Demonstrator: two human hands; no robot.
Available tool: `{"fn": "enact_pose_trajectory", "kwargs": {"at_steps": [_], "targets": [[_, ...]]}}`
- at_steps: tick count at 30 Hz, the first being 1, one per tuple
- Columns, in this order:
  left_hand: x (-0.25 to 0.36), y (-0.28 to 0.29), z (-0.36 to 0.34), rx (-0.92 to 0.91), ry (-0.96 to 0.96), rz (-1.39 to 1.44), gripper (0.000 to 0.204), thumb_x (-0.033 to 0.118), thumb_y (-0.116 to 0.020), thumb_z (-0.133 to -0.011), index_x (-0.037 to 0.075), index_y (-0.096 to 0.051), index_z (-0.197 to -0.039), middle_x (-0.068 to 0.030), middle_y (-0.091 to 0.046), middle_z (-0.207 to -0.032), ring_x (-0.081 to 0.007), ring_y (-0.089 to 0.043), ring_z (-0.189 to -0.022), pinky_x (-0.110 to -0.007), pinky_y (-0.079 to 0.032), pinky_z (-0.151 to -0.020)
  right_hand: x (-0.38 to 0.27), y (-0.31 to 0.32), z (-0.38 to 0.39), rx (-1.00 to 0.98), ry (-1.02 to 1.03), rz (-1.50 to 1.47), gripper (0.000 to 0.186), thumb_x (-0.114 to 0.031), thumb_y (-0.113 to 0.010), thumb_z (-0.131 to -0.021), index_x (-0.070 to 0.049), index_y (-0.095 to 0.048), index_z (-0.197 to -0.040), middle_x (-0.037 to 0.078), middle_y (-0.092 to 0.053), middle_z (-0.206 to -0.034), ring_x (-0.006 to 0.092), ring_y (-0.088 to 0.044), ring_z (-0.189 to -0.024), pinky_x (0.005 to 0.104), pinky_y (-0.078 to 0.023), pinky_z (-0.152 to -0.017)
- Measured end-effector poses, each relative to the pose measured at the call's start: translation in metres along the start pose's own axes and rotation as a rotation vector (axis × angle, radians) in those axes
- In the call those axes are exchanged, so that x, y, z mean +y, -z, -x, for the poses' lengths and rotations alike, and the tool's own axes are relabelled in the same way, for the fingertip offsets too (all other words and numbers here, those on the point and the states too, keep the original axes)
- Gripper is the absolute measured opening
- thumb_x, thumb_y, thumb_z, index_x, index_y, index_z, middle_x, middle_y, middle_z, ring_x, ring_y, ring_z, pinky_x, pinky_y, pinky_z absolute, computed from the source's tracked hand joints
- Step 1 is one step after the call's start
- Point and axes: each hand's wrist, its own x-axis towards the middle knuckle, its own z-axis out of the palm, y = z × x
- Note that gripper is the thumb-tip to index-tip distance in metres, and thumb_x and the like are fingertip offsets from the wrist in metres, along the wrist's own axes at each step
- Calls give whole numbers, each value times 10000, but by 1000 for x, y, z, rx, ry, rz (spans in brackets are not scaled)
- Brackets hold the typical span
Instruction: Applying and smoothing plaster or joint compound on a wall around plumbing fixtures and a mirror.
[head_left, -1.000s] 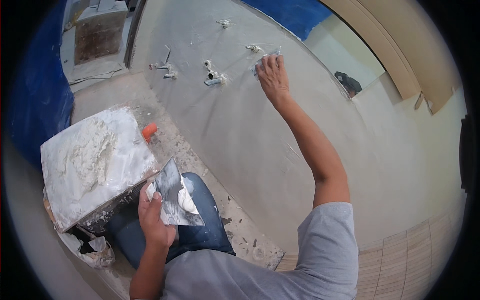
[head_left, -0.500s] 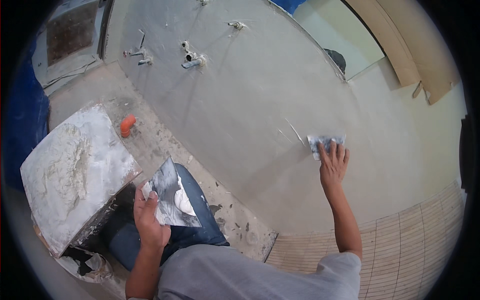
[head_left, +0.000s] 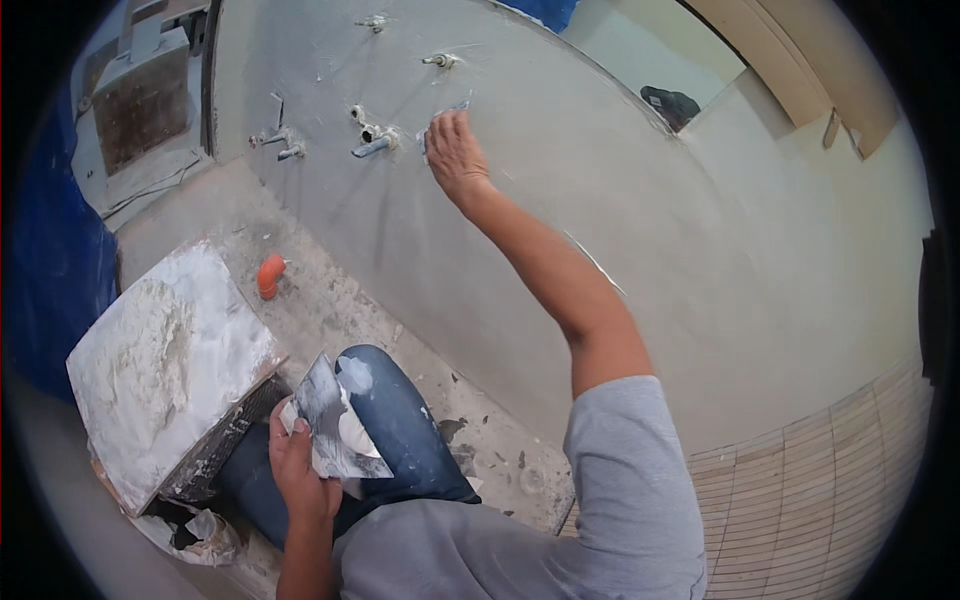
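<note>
My left hand (head_left: 297,460) is closed around the edge of a flat metal plate (head_left: 328,425), held over my knee. A dollop of white putty (head_left: 354,436) sits along the plate's far right edge. My right arm reaches up and forward across the grey skim-coated wall (head_left: 430,260). At its end my right hand (head_left: 456,158) presses a flat metal putty blade (head_left: 462,104) to the wall, just right of a pipe stub (head_left: 372,148). Most of that blade is hidden behind the fingers. A raised ridge (head_left: 595,262) marks the wall near my right forearm.
On the left stands a box-like stand topped by a white board (head_left: 215,300) heaped with putty powder. An orange pipe elbow (head_left: 269,276) lies on the spattered floor. More pipe stubs (head_left: 440,61) jut from the wall. Tiles (head_left: 790,490) cover the lower right, beside cardboard (head_left: 845,70) higher up.
My right hand has swept with its blade from the wall's right side up and left to the pipe stubs. The left hand still holds the plate with putty. The view has shifted slightly.
</note>
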Motion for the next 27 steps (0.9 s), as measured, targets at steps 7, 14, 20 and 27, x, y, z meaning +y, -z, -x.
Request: {"fn": "enact_pose_trajectory", "kwargs": {"at_steps": [7, 14, 20, 27], "targets": [[-7, 1, -2, -45, 12, 6, 436, 96, -476, -1025, -18, -406, -1440, -158, -594, -1308, -239, -626, -1176, -382, -506, -1024, 4, -6, 88, -184, 30, 34, 438, -254, -467, -992, -57, -574, -1369, 147, -548, -1377, 325, -445, -1339, 536, -290, -1148], [-13, -4, -22, -108, 75, -37, 403, 121, -493, -1039, -27, -431, -1409, -145, -620, -1261, -226, -639, -1146, -370, -504, -1018, 59, 1, 326, -394, 17, -114, 576, -240, -502, -967, -108, -431, -1523, 144, -420, -1518, 330, -382, -1413, 558, -254, -1199], [-17, -13, -43, -148, 189, 104, 403, 98, -514, -1036, -38, -432, -1407, -145, -615, -1258, -212, -626, -1147, -360, -502, -1013, 115, 30, 465, -535, 48, -111, 596, -193, -528, -952, -206, -416, -1537, 109, -395, -1507, 307, -379, -1403, 554, -265, -1197], [-75, -8, -61, -77, 266, 56, 333, 43, -508, -1034, 19, -491, -1366, -95, -620, -1212, -161, -604, -1088, -310, -487, -973, 94, 115, 437, -347, -241, -405, 468, 25, -570, -839, -114, -674, -1273, 133, -620, -1268, 344, -548, -1180, 507, -389, -1041]]}}
